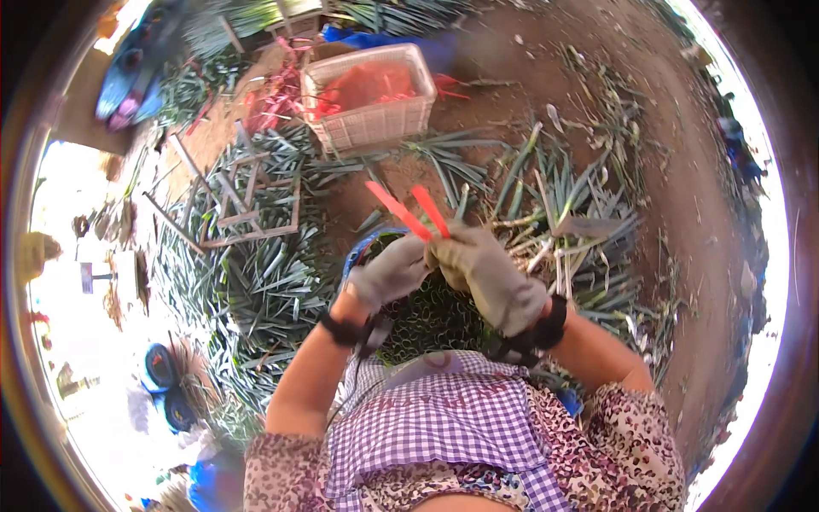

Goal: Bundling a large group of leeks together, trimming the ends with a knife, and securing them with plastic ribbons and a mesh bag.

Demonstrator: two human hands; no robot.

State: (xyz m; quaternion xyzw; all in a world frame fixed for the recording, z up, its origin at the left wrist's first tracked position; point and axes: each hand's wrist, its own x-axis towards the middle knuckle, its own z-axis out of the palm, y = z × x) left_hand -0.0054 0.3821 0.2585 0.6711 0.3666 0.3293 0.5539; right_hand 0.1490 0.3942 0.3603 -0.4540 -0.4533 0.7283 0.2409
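Both my hands wear pale work gloves and meet in front of me. Between their fingers they pinch a red plastic strip (400,211), whose two ends stick up past the fingertips. My left hand (397,269) is on the left of the strip, my right hand (489,275) on the right. Right below them is a large round bundle of green stalks (435,320), cut ends up, with a blue band (368,242) at its far left rim. How the strip is joined between the fingers is hidden.
A pale plastic crate (377,125) holding red netting stands ahead. Wooden frames (249,237) lie on a heap of green onions (256,281) at the left. Loose onions (576,198) and trimmings lie on the dirt floor at the right. Blue-wrapped bundles (160,368) are at the lower left.
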